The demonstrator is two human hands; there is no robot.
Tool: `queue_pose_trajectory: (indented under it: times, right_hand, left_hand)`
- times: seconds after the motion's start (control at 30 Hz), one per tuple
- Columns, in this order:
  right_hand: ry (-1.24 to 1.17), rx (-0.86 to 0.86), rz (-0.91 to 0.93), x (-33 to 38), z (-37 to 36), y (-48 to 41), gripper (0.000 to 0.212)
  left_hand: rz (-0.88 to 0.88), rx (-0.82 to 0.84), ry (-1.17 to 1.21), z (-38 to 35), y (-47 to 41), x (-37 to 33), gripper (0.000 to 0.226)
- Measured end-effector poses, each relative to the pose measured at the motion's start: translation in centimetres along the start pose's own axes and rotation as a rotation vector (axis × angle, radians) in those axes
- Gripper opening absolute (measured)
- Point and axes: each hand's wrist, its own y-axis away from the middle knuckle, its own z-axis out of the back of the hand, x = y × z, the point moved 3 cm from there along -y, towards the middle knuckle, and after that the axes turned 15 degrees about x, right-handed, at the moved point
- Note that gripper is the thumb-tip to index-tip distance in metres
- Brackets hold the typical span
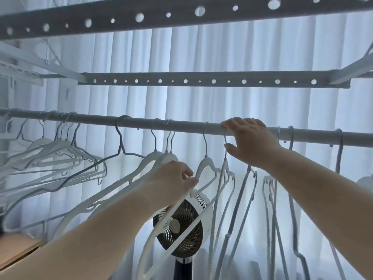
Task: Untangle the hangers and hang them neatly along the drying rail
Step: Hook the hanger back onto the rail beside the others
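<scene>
Stood under a drying rack, close to long white curtains point(222, 53) full of pale light. Held the right hand point(248, 142) up at the round grey rail point(141, 123), fingers curled over the top and thumb below, right beside the wire hook point(225, 136) of a thin hanger. Gripped the rail that way, with the hook just at the thumb tip. Pinched one long arm of a white plastic hanger point(205, 161) with the left hand point(173, 178), lower down and to the left. Had that hanger's hook on the rail, just left of the right hand, with its body tipped sideways. Saw a messy bunch of hangers point(60, 152) at the left end of the rail, tilted and crossed over each other. Saw a few more near the middle, and thin ones point(270, 199) hanging straight down on the right. Saw two flat grey bars with round holes overhead, one near point(141, 25) and one farther back point(181, 77). Saw a round fan point(181, 225) on a dark pole behind the hangers, low in the middle. Saw a brown flat top point(18, 249) in the bottom left corner, but could not tell what kind.
</scene>
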Motion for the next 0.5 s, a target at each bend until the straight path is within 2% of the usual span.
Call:
queue_pose_trajectory:
  times: [0.1,0.17,0.33,0.5]
  right_hand:
    - [-0.040,-0.040,0.017,0.7,0.3,-0.4,0.052]
    - [-0.037,-0.067,0.047,1.4,0.6,-0.8,0.052]
    - [-0.011,-0.059,0.067,4.5,0.9,-3.1,0.052]
    - [0.032,0.033,-0.049,5.8,0.4,-5.1,0.042]
  left_hand:
    - [-0.026,-0.174,-0.165,1.5,1.7,0.5,0.026]
    - [-0.024,-0.231,-0.277,2.2,2.7,1.1,0.028]
    - [0.039,-0.133,-0.358,3.0,3.4,4.7,0.046]
    - [0.068,-0.135,-0.373,3.8,3.4,7.1,0.032]
